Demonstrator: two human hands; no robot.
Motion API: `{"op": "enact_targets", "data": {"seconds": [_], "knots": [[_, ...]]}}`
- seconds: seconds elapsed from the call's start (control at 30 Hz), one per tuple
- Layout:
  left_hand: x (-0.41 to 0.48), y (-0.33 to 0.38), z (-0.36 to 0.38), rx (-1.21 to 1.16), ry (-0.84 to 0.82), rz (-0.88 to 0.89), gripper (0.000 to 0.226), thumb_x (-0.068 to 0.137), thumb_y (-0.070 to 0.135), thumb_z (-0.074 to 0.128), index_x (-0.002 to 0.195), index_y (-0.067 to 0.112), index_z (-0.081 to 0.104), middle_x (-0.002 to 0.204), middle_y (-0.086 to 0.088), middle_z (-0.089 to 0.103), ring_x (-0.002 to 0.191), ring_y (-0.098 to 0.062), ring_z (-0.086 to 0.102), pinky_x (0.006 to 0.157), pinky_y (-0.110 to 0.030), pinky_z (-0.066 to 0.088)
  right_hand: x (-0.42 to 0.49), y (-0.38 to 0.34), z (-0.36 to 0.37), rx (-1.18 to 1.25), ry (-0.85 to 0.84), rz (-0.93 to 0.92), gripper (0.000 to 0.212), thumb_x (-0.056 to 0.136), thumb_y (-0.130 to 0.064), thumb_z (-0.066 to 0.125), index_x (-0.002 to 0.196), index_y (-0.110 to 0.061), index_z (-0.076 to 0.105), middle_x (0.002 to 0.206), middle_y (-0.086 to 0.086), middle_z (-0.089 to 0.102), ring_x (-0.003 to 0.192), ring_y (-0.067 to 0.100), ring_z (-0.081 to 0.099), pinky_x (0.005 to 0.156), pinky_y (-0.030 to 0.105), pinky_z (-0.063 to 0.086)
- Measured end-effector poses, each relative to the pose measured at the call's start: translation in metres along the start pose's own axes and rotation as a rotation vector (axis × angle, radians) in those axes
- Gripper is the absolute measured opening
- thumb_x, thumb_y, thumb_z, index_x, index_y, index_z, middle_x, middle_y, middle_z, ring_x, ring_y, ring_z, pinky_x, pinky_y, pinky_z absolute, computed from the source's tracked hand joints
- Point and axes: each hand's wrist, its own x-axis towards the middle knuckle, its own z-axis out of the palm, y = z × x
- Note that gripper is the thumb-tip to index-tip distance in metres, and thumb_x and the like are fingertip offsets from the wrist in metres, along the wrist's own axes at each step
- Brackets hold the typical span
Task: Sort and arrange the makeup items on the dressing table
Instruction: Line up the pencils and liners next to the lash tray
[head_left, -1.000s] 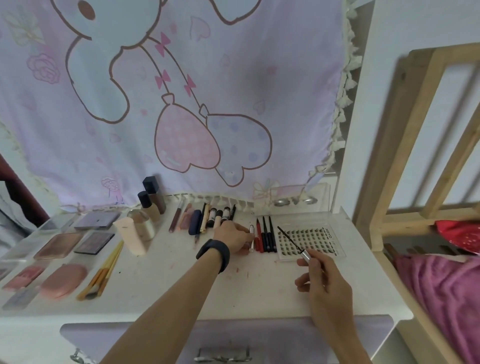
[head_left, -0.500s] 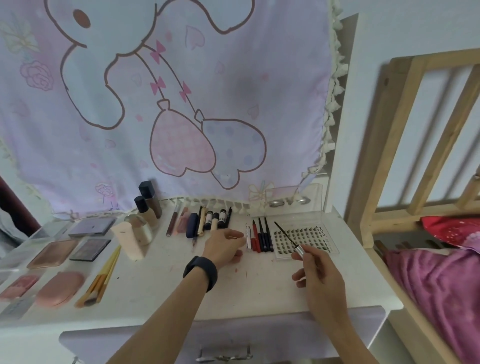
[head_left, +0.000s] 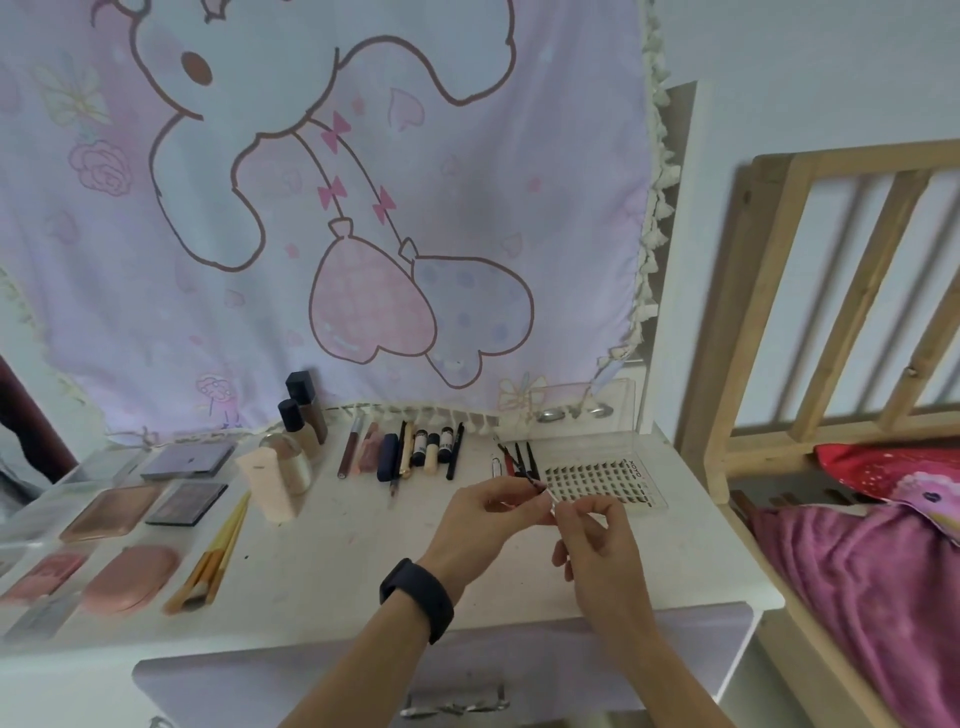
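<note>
Two-handed pinch on thin wand (head_left: 549, 500), held just in front of lash tray (head_left: 602, 480): gripped near dark stem by L hand (head_left: 485, 514), fingers curled, and at silver end by R hand (head_left: 597, 545), thumb & forefinger closed, rest loosely bent. Long axis diagonal, tip aimed back-left over pens (head_left: 531, 457) just left of tray. Approx. done, by looks: tubes (head_left: 431, 447), bottles (head_left: 301, 431), palettes (head_left: 187, 501), brushes (head_left: 218, 556) lined up further left of tray. Left, prob.: setting wand down w/ pens.
</note>
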Motion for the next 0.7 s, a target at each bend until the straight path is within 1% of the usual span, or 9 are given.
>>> {"op": "enact_targets", "data": {"seconds": [0.1, 0.17, 0.3, 0.33, 0.4, 0.47, 0.5, 0.6, 0.7], "knots": [[-0.001, -0.003, -0.006, 0.012, 0.036, -0.012, 0.014, 0.088, 0.037, 0.073, 0.099, 0.030, 0.077, 0.095, 0.013, 0.076, 0.088, 0.004, 0.067, 0.064, -0.008, 0.046, 0.000, 0.000, 0.003, -0.070, -0.052, 0.016, 0.022, 0.099, -0.037, 0.059, 0.101, -0.018, 0.049, 0.090, -0.008, 0.078, 0.062, 0.009, 0.063, 0.063, 0.026, 0.048], [0.001, -0.006, -0.011, 0.035, 0.083, -0.024, 0.016, 0.088, 0.040, 0.072, 0.100, 0.031, 0.076, 0.093, 0.016, 0.075, 0.086, 0.006, 0.066, 0.064, -0.011, 0.046, 0.001, 0.003, 0.000, -0.148, -0.056, -0.001, 0.020, 0.097, -0.043, 0.059, 0.100, -0.024, 0.053, 0.091, -0.014, 0.077, 0.066, 0.008, 0.068, 0.065, 0.025, 0.049], [0.012, -0.010, -0.034, 0.078, 0.163, -0.068, 0.016, 0.093, 0.035, 0.067, 0.105, 0.024, 0.072, 0.089, 0.009, 0.075, 0.080, -0.004, 0.069, 0.062, -0.016, 0.051, 0.004, 0.018, -0.025, -0.495, -0.041, -0.153, 0.019, 0.093, -0.057, 0.055, 0.091, -0.038, 0.056, 0.091, -0.024, 0.067, 0.078, 0.002, 0.065, 0.065, 0.018, 0.048], [0.016, -0.011, -0.041, 0.115, 0.175, -0.084, 0.016, 0.094, 0.033, 0.066, 0.106, 0.023, 0.071, 0.090, 0.008, 0.075, 0.078, -0.006, 0.069, 0.063, -0.017, 0.052, 0.005, 0.023, -0.032, -0.625, -0.036, -0.195, 0.017, 0.092, -0.056, 0.056, 0.089, -0.039, 0.056, 0.089, -0.023, 0.065, 0.080, 0.002, 0.062, 0.068, 0.019, 0.049], [0.026, -0.014, -0.052, 0.214, 0.196, -0.132, 0.013, 0.095, 0.031, 0.065, 0.104, 0.021, 0.068, 0.091, 0.004, 0.074, 0.073, -0.008, 0.068, 0.066, -0.021, 0.055, 0.008, 0.034, -0.043, -0.881, 0.006, -0.348, 0.012, 0.090, -0.043, 0.066, 0.088, -0.034, 0.058, 0.089, -0.020, 0.061, 0.080, 0.006, 0.057, 0.071, 0.030, 0.051], [0.039, -0.018, -0.058, 0.285, 0.224, -0.181, 0.010, 0.093, 0.030, 0.067, 0.098, 0.022, 0.066, 0.089, 0.000, 0.074, 0.069, -0.010, 0.068, 0.067, -0.022, 0.057, 0.011, 0.048, -0.047, -1.045, 0.044, -0.512, 0.017, 0.082, -0.032, 0.079, 0.085, -0.026, 0.063, 0.086, -0.012, 0.062, 0.076, 0.016, 0.056, 0.066, 0.035, 0.051], [0.046, -0.019, -0.060, 0.314, 0.235, -0.201, 0.010, 0.093, 0.030, 0.069, 0.096, 0.022, 0.065, 0.087, -0.001, 0.074, 0.068, -0.012, 0.069, 0.066, -0.023, 0.058, 0.011, 0.052, -0.047, -1.084, 0.058, -0.547, 0.018, 0.082, -0.033, 0.079, 0.084, -0.026, 0.063, 0.085, -0.011, 0.061, 0.076, 0.017, 0.055, 0.064, 0.035, 0.049], [0.068, -0.023, -0.060, 0.403, 0.246, -0.260, 0.012, 0.089, 0.028, 0.074, 0.089, 0.017, 0.068, 0.083, -0.003, 0.073, 0.063, -0.014, 0.071, 0.061, -0.023, 0.059, 0.012, 0.055, -0.046, -1.115, 0.079, -0.556, 0.018, 0.087, -0.047, 0.061, 0.085, -0.029, 0.061, 0.086, -0.014, 0.059, 0.077, 0.014, 0.051, 0.066, 0.030, 0.045], [0.084, -0.026, -0.056, 0.445, 0.239, -0.321, 0.016, 0.086, 0.027, 0.077, 0.082, 0.015, 0.068, 0.078, -0.003, 0.072, 0.056, -0.012, 0.070, 0.057, -0.023, 0.059, 0.012, 0.054, -0.046, -1.130, 0.073, -0.563, 0.027, 0.089, -0.051, 0.049, 0.087, -0.028, 0.062, 0.087, -0.012, 0.060, 0.077, 0.014, 0.053, 0.067, 0.030, 0.047]]}}
